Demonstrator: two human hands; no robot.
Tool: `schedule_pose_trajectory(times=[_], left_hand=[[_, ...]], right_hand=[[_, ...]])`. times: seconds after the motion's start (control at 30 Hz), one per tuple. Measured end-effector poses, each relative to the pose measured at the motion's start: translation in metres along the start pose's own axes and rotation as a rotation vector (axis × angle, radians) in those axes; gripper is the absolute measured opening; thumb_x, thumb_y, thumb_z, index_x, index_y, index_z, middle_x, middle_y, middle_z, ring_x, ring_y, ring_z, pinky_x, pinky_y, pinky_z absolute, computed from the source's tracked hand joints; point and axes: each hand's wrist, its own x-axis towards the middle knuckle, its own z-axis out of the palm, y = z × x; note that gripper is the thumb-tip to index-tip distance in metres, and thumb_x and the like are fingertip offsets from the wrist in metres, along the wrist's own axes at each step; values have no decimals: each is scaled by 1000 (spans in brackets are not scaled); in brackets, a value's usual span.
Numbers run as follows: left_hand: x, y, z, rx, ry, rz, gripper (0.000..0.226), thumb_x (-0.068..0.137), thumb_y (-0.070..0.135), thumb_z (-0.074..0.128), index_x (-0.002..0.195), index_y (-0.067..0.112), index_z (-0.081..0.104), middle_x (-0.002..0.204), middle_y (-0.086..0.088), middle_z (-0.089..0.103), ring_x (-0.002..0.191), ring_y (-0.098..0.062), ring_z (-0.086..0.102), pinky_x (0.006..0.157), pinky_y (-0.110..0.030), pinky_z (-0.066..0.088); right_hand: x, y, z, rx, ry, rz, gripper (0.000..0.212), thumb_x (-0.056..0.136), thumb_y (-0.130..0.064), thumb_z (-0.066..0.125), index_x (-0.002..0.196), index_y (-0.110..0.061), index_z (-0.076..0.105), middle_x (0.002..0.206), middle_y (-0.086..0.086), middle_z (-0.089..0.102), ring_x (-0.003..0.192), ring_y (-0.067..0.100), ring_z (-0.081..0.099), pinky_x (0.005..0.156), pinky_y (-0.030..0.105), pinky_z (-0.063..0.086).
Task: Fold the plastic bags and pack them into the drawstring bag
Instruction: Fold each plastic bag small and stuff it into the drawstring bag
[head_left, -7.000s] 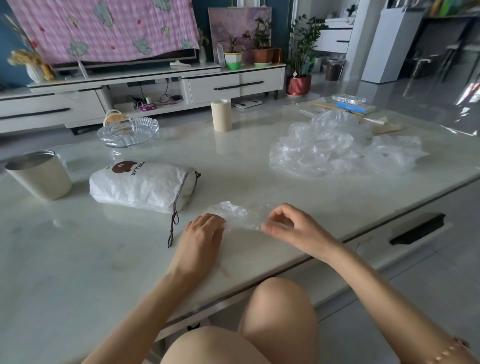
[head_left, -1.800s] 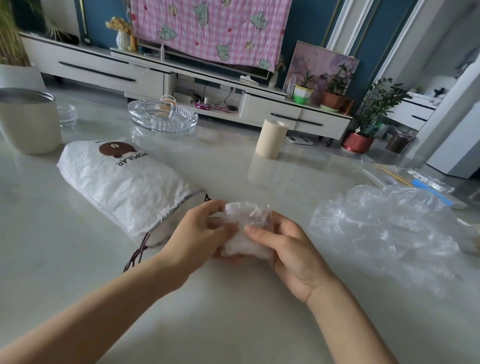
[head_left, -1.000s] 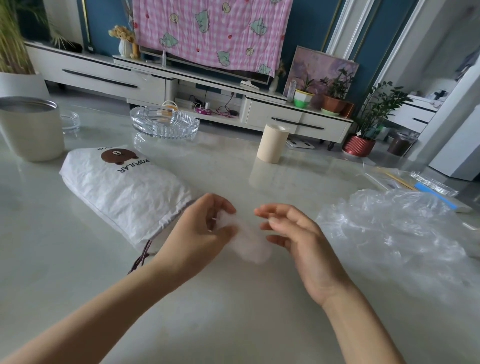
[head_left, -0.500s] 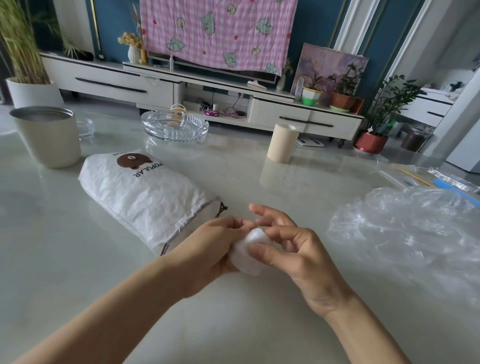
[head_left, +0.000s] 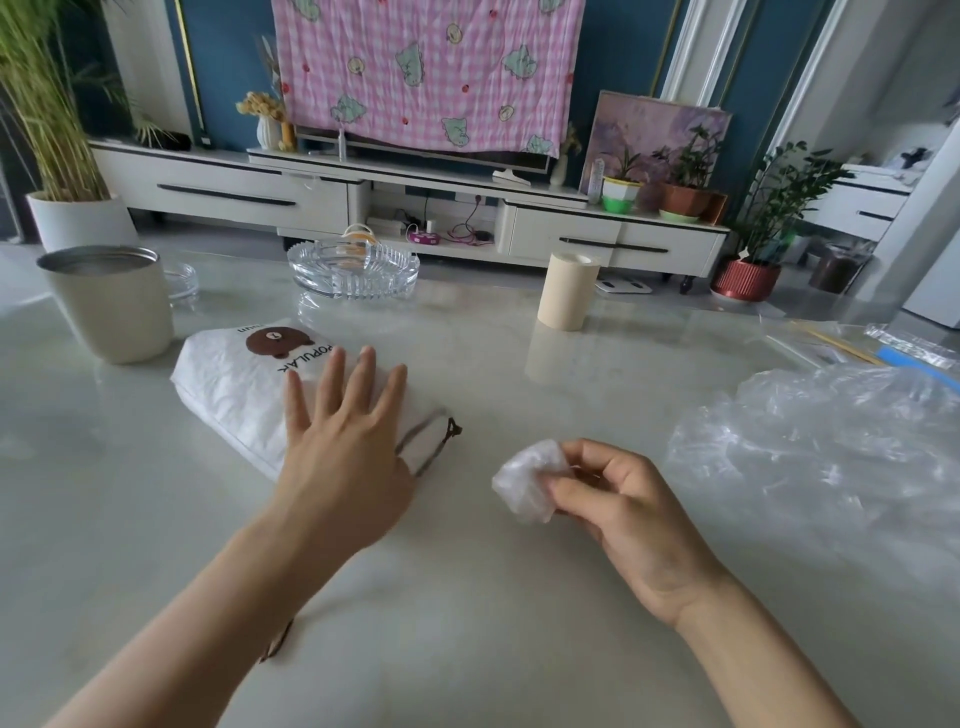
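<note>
Thumb and curled fingers of the right hand (head_left: 623, 506) pinch the folded plastic bag (head_left: 524, 480) low over the middle of the table (head_left: 467, 649). The left hand (head_left: 345, 447) is apart from it, fingers straight and spread over the mouth end of the drawstring bag (head_left: 234, 384), which lies toward the table's left edge; contact cannot be told. The folded plastic bag is a small, crumpled, translucent white wad. Loose clear plastic bags (head_left: 831, 452) are heaped by the right edge.

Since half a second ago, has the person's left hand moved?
Yes. The left hand let go of the folded clear plastic bag and went left, over the white woven drawstring bag.
</note>
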Motion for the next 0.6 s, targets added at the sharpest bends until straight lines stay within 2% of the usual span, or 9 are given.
schedule_pose_trajectory(times=[0.07, 0.13, 0.23, 0.3, 0.37, 0.47, 0.53, 0.6], left_hand=[[0, 3, 1, -72, 66, 3, 76, 76, 39, 13, 149, 21, 18, 158, -4, 6, 145, -25, -5, 113, -46, -9], [2, 7, 3, -157, 121, 2, 71, 81, 43, 10, 147, 23, 26, 157, 0, 14, 146, -21, -1, 114, -43, -9], [-1, 18, 5, -305, 157, 43, 78, 78, 55, 2, 144, 28, 33, 156, 6, 20, 145, -15, 3, 114, -36, -9], [-7, 29, 7, -376, 129, 121, 84, 72, 57, -3, 144, 32, 32, 155, 12, 18, 145, -9, 0, 114, -30, -11], [-16, 41, 9, -467, 91, 192, 80, 72, 59, -2, 143, 37, 29, 151, 22, 11, 142, 0, -6, 113, -24, -15], [-24, 54, 7, -635, 66, 228, 67, 73, 63, 2, 135, 49, 24, 142, 33, 4, 138, 10, -10, 111, -17, -17], [-30, 60, 8, -636, 56, 275, 56, 75, 64, 2, 129, 54, 16, 140, 36, 0, 137, 12, -12, 111, -17, -17], [-37, 67, 14, -573, 76, 341, 55, 83, 65, 2, 134, 52, 15, 145, 33, 0, 139, 7, -12, 112, -22, -17]], right_hand=[[1, 2, 3, -126, 83, -73, 12, 77, 0, 71, 73, -10, 66, 72, 1, 68, 69, 8, 61, 68, 17, 49], [2, 4, 8, -145, 143, -142, 24, 71, -2, 76, 68, -12, 55, 68, 0, 63, 62, 8, 57, 63, 17, 47], [2, 10, 17, -153, 143, -270, 31, 68, -5, 80, 69, -17, 52, 65, -6, 60, 62, 7, 55, 63, 18, 46], [2, 14, 22, -283, 161, -407, 27, 70, -11, 79, 70, -24, 55, 67, -10, 60, 64, 2, 54, 66, 14, 44], [3, 16, 23, -482, 240, -585, 25, 71, -12, 70, 69, -31, 52, 68, -17, 55, 68, 0, 50, 67, 10, 38], [6, 17, 19, -613, 414, -750, 19, 72, -10, 67, 70, -24, 54, 77, -17, 45, 76, 4, 45, 70, 16, 36], [9, 19, 16, -637, 524, -787, 14, 73, -16, 64, 78, -18, 51, 85, -9, 42, 81, 9, 43, 75, 18, 36], [10, 23, 15, -587, 554, -673, 25, 67, -17, 58, 84, -26, 43, 88, -10, 40, 82, 7, 42, 75, 16, 35]])
